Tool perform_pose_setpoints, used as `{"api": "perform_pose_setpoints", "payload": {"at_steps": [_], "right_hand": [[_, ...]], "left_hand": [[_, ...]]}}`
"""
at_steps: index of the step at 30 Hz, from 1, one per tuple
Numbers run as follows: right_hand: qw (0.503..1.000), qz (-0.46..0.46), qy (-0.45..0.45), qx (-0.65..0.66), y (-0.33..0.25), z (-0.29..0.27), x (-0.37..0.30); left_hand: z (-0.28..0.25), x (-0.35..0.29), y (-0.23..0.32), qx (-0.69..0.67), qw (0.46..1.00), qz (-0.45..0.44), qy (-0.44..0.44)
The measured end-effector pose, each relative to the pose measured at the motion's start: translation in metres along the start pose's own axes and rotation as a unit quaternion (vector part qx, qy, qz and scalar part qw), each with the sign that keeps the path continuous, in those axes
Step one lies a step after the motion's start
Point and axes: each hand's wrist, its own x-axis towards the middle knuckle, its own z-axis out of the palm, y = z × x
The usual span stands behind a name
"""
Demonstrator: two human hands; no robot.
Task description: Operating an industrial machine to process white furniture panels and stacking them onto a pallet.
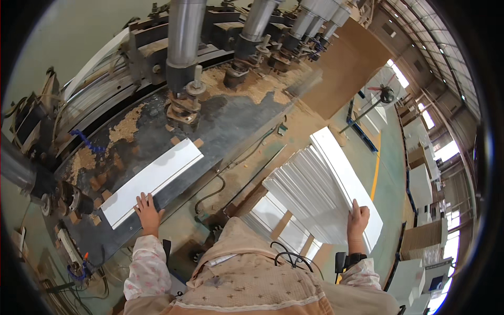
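A white grooved panel (157,178) lies on the dark machine table (220,115), beneath the drill heads. My left hand (148,211) rests on its near edge, fingers spread and flat. To my right, my right hand (358,218) grips the edge of another long white panel (336,168), its fingers bent over the side. That panel sits at a slant along the right side of a stack of similar white panels (310,191). Small wooden blocks (107,195) lie around the panel on the table.
Several metal cylinders with drill heads (184,107) stand over the table's far side, among heaps of sawdust (236,86). A black hose (212,194) hangs by the table's near edge. Beyond the stack stands a fan (386,94); more stacked boards (422,244) are at right.
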Motion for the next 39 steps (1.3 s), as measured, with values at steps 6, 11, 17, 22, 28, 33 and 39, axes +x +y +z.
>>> {"api": "perform_pose_setpoints", "payload": {"at_steps": [6,11,17,22,28,33,39], "right_hand": [[0.983,-0.117,0.059,0.131,-0.097,0.004,0.072],[0.903,-0.324,0.022,0.283,-0.226,-0.005,0.161],[0.731,-0.51,-0.133,0.434,-0.4,0.065,0.185],[0.682,-0.561,-0.16,0.44,-0.52,0.14,0.126],[0.69,-0.571,-0.08,0.438,-0.582,0.2,0.069],[0.711,-0.585,-0.1,0.377,-0.613,0.224,0.073],[0.679,-0.601,-0.168,0.387,-0.64,0.227,0.06]], "left_hand": [[0.02,-0.019,-0.004,0.034,0.998,-0.004,0.055],[0.035,-0.062,-0.039,0.02,0.992,0.032,0.123],[-0.045,-0.11,-0.067,0.005,0.983,0.094,0.16],[-0.184,-0.187,-0.041,0.045,0.993,0.104,-0.014],[-0.341,-0.275,0.038,0.19,0.981,0.027,0.03],[-0.423,-0.342,0.088,0.29,0.949,-0.121,0.026],[-0.418,-0.461,0.128,0.382,0.864,-0.311,0.102]]}}
